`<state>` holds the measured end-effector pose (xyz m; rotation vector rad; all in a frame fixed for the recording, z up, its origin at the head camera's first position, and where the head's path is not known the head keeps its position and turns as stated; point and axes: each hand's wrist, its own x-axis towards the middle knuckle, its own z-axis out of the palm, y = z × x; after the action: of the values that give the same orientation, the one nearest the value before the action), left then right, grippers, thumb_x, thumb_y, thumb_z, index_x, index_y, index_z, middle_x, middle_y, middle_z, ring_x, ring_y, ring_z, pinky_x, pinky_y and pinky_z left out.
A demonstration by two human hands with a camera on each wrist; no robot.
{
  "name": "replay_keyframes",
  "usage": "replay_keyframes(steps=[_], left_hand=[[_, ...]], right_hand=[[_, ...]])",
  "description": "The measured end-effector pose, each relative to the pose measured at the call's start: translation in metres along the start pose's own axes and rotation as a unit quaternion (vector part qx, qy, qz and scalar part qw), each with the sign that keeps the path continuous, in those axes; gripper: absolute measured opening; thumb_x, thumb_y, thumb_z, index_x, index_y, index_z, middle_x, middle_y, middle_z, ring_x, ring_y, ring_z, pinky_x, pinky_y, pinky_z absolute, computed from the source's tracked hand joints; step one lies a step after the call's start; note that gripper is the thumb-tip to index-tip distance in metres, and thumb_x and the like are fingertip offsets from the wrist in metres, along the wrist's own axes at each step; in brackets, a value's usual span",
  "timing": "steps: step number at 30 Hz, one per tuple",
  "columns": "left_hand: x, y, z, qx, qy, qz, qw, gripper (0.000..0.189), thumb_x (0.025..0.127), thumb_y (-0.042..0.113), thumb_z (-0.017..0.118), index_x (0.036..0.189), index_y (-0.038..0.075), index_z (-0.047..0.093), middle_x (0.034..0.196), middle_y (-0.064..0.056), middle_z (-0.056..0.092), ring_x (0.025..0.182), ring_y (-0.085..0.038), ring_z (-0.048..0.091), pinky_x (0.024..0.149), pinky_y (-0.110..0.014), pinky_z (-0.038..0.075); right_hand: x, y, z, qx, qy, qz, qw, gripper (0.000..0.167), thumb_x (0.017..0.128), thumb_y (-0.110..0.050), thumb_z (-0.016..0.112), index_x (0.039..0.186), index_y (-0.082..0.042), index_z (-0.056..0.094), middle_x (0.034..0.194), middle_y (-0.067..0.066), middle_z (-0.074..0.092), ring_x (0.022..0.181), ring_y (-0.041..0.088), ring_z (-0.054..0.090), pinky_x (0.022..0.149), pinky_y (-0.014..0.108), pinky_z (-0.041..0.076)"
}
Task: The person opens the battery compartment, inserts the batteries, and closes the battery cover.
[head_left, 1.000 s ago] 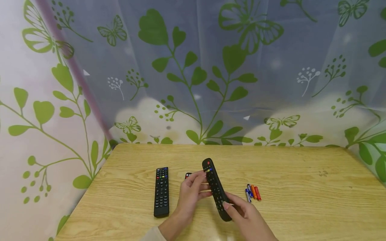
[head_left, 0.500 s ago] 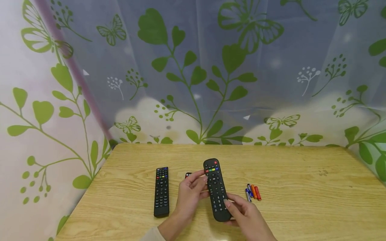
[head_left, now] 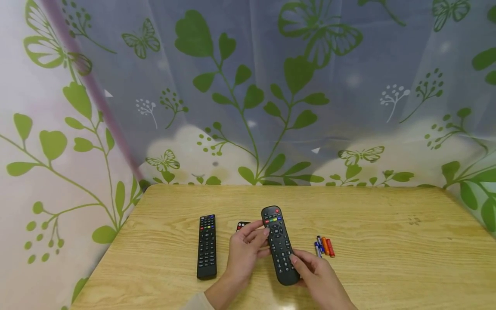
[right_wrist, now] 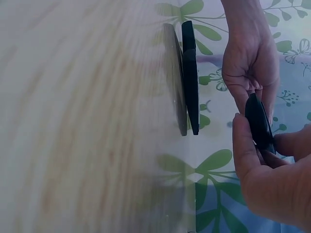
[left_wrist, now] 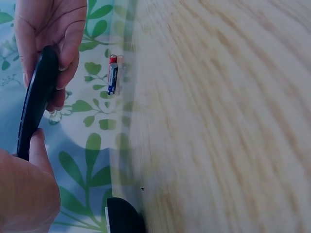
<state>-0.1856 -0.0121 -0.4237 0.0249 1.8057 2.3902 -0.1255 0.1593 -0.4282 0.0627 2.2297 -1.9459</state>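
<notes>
Both hands hold a black remote control [head_left: 280, 245] above the table, its button side up, with a red button and a row of coloured buttons at its far end. My left hand [head_left: 243, 254] pinches the upper left edge, thumb on the front. The lower right edge is gripped by my right hand [head_left: 318, 273], thumb over the lower buttons. Seen edge-on in the left wrist view, the same remote [left_wrist: 39, 97] has fingers at both ends. In the right wrist view its narrow side [right_wrist: 259, 121] shows between the two hands.
A longer black remote [head_left: 207, 247] lies on the wooden table [head_left: 379, 241] to the left. Another remote [head_left: 242, 225] is mostly hidden behind my left hand. Several blue, orange and red batteries [head_left: 324, 246] lie to the right. A patterned curtain [head_left: 248, 94] hangs behind.
The held remote has turned from a slanted, half edge-on pose to show its button face fully. Both hands stay on it, nearly in place. The batteries and other remotes have not moved.
</notes>
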Motion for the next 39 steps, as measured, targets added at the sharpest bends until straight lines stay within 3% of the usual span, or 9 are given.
replay_keyframes(steps=[6,16,24,28,39], left_hand=[[0.001,-0.003,-0.002,-0.005,0.003,-0.001,1.0000,0.033,0.092,0.007,0.064,0.123,-0.003,0.058,0.099,-0.010,0.068,0.077,-0.015,0.066,0.067,-0.032,0.058],[0.003,-0.007,-0.003,0.016,0.001,-0.008,0.9998,0.035,0.093,0.008,0.062,0.125,-0.005,0.057,0.099,-0.010,0.068,0.075,-0.014,0.065,0.065,-0.030,0.058],[0.007,-0.008,-0.001,0.060,-0.016,-0.010,0.9980,0.036,0.095,0.004,0.058,0.129,-0.006,0.053,0.103,-0.011,0.065,0.085,-0.017,0.065,0.073,-0.033,0.057],[0.009,-0.007,0.000,0.092,-0.013,-0.009,0.9957,0.036,0.094,0.004,0.058,0.129,-0.006,0.053,0.103,-0.010,0.065,0.087,-0.017,0.065,0.074,-0.033,0.057],[0.020,-0.008,0.003,0.128,-0.032,0.004,0.9912,0.036,0.093,0.000,0.057,0.127,-0.008,0.053,0.102,-0.013,0.064,0.089,-0.019,0.064,0.074,-0.029,0.057]], right_hand=[[0.002,0.003,-0.002,0.003,-0.003,-0.004,1.0000,0.053,0.101,-0.032,0.048,0.128,0.013,0.050,0.119,0.022,0.060,0.100,0.026,0.062,0.073,0.038,0.057],[0.006,0.005,-0.004,0.060,-0.036,-0.020,0.9973,0.048,0.101,-0.022,0.050,0.132,0.014,0.044,0.115,0.022,0.062,0.100,0.027,0.064,0.076,0.040,0.056],[0.010,0.005,-0.005,0.007,-0.010,-0.032,0.9994,0.040,0.101,-0.014,0.048,0.130,0.015,0.047,0.120,0.025,0.059,0.101,0.028,0.063,0.073,0.035,0.057],[0.015,0.005,-0.005,0.005,-0.011,-0.039,0.9992,0.039,0.100,-0.010,0.049,0.128,0.017,0.047,0.120,0.027,0.058,0.103,0.030,0.062,0.074,0.035,0.057],[0.026,0.003,-0.011,0.011,0.021,0.000,0.9997,0.037,0.098,-0.007,0.052,0.130,0.011,0.049,0.109,0.020,0.065,0.097,0.025,0.065,0.073,0.037,0.057]])
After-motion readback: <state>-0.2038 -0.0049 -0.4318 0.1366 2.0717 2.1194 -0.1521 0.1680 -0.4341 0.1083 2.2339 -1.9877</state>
